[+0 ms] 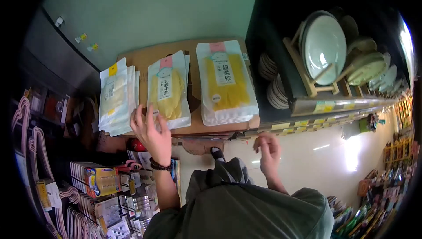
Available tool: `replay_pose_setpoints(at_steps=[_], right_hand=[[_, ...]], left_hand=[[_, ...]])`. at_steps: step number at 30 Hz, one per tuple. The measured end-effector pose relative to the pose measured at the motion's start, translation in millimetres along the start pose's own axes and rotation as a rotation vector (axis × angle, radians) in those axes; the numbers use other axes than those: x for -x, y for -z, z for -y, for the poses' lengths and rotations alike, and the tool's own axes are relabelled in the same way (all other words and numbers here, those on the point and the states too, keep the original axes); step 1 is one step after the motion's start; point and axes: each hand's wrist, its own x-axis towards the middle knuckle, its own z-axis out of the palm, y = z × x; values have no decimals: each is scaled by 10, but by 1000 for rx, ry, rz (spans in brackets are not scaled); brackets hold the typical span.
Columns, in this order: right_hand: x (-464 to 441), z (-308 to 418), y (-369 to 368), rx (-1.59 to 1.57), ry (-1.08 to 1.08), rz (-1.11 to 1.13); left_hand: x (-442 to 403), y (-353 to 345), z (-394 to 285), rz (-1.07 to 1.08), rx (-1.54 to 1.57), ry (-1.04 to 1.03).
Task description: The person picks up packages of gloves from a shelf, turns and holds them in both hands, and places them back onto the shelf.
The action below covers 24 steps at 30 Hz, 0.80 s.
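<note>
3 piles of packets [173, 70] lie on the cardboard box [189, 45], with gaps between them: the left pile [115, 98] at the box's left end, the middle pile [168, 114] at its middle and the right pile [226, 81] towards its right end. The left hand [154, 135] is over the box's near edge, at the lower corner of the middle pile; its fingers are spread and pinch nothing that shows, and I cannot tell whether they touch the plastic. The right hand [269, 153] hangs beyond the box's near right corner, fingers curled; whether the tips meet is unclear.

As for progress, the packets appear to be set out already. The right pile looks fairly well lined up, while the edges of the left and middle piles are uneven. How much is left cannot be judged from this view.

The right pile's front label reads 超柔软, the middle pile's 乳胶牛筋; the left pile's print is too blurred. Any brand name is too small to read, as are the price tags [324, 106] on the shelf right of the box.
</note>
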Motion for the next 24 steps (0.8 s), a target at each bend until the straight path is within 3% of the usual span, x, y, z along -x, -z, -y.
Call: replay_pose_setpoints(at_steps=[3, 6, 10, 14, 15, 21, 24], right_hand=[[-412, 39, 5, 104, 64, -184], [-839, 86, -65, 286, 65, -133], [-1205, -9, -101, 286, -37, -10], [-1282, -111, -29, -36, -213, 38], [-1265, -24, -119, -132, -193, 20], [-859, 173, -184, 62, 133, 166], [-571, 250, -236, -41, 277, 286]], left_hand=[[-9, -64, -354, 94, 259, -66], [-124, -197, -714, 258, 316, -133], [-180, -336, -870, 338, 390, -68], [-132, -327, -914, 310, 514, 4], [-98, -341, -916, 292, 559, 22], [294, 47, -1013, 178, 852, 183], [704, 371, -995, 106, 1027, 340]])
